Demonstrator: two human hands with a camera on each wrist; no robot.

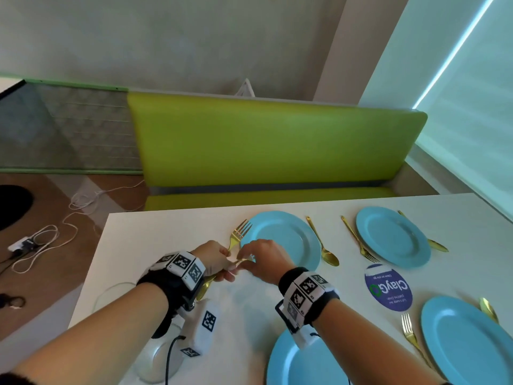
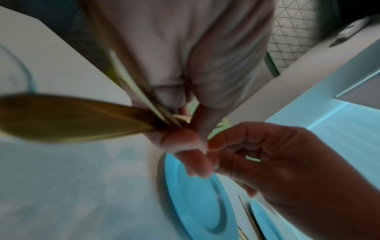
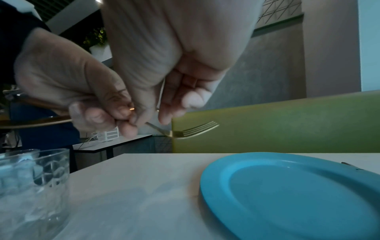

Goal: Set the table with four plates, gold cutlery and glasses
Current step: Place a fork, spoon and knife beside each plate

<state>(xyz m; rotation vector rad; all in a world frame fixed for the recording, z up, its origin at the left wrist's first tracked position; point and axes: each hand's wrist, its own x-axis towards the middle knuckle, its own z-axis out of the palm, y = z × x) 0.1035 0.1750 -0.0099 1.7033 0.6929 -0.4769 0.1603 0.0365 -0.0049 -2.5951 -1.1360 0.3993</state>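
Note:
My left hand (image 1: 215, 259) grips a gold spoon (image 2: 72, 116) and a gold fork (image 1: 242, 228) together above the table's left side. The spoon bowl (image 1: 205, 287) points back under my wrist. The fork tines (image 3: 198, 129) point away, beside the far-left blue plate (image 1: 280, 240). My right hand (image 1: 262, 259) meets the left and pinches a gold handle between the two hands, apparently the fork's. Three more blue plates lie at the far right (image 1: 392, 236), near left (image 1: 299, 362) and near right (image 1: 469, 340), with gold cutlery beside them.
Clear glasses (image 3: 30, 170) stand at the table's near-left corner (image 1: 158, 362). A round blue sticker (image 1: 388, 287) marks the white table (image 1: 155, 234) between the plates. A green bench (image 1: 272, 145) runs behind the far edge. Cables lie on the floor at left.

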